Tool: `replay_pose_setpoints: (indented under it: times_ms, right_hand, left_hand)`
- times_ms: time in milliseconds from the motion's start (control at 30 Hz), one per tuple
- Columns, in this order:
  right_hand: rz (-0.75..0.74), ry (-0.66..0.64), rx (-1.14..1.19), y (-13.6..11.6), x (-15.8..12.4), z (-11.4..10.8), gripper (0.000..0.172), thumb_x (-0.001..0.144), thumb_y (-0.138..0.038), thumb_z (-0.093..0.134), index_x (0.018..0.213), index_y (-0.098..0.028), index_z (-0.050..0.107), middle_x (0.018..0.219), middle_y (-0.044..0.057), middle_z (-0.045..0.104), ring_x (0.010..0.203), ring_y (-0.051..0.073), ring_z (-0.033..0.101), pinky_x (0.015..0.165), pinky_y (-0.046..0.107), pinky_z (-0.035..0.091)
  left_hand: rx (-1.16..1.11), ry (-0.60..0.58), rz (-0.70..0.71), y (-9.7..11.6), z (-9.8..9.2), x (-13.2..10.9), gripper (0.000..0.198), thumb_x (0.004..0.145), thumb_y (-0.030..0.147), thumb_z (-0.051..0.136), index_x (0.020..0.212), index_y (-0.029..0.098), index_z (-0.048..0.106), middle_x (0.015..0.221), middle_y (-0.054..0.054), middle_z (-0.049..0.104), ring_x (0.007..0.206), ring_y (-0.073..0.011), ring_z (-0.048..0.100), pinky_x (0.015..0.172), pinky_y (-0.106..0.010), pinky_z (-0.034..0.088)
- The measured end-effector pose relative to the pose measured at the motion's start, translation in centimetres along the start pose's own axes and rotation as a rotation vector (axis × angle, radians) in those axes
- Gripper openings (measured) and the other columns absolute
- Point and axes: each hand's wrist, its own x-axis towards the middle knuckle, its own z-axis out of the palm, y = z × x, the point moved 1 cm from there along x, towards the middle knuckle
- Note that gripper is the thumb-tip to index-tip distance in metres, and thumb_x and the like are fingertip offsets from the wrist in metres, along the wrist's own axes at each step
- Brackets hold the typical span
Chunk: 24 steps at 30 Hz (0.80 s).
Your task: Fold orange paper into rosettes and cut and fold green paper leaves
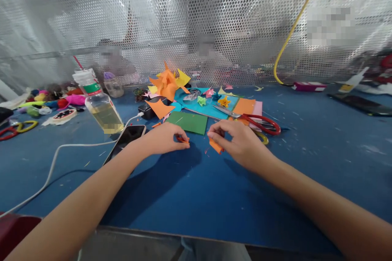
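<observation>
My left hand (167, 138) is closed in a pinch, with a small orange-red paper piece (183, 140) between thumb and fingertips. A short gap away, my right hand (234, 140) grips a folded orange paper piece (216, 146), which points down toward the blue table (196, 204). Just beyond both hands lies a green sheet of paper (188, 122). Scissors with red handles (263, 124) rest behind my right hand. Small folded paper shapes, among them a yellow one (223, 101) and a light green one (201, 100), sit on a blue sheet (202, 108). Tiny red scraps lie between my hands.
Left of my hands are a phone (127, 140), a white cable (92, 145) and a bottle of yellowish liquid (101, 108). Orange paper cuttings (167, 83) pile up at the back, before a perforated metal screen (171, 16). Another phone (361, 104) lies far right.
</observation>
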Motion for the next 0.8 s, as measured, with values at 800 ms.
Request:
replay_pose_setpoints:
  times_ms: [800]
  right_hand:
    - [-0.023,0.009,-0.013,0.04,-0.11,0.22,0.016,0.084,-0.023,0.053,0.070,-0.019,0.059,0.066,-0.001,0.062,0.062,0.013,0.055,0.062,0.025,0.039]
  left_hand:
    - [-0.047,-0.261,-0.090,0.41,-0.98,-0.51,0.021,0.075,0.039,0.060,0.081,0.020,0.067,0.086,-0.001,0.071,0.080,-0.0164,0.062,0.066,-0.025,0.041]
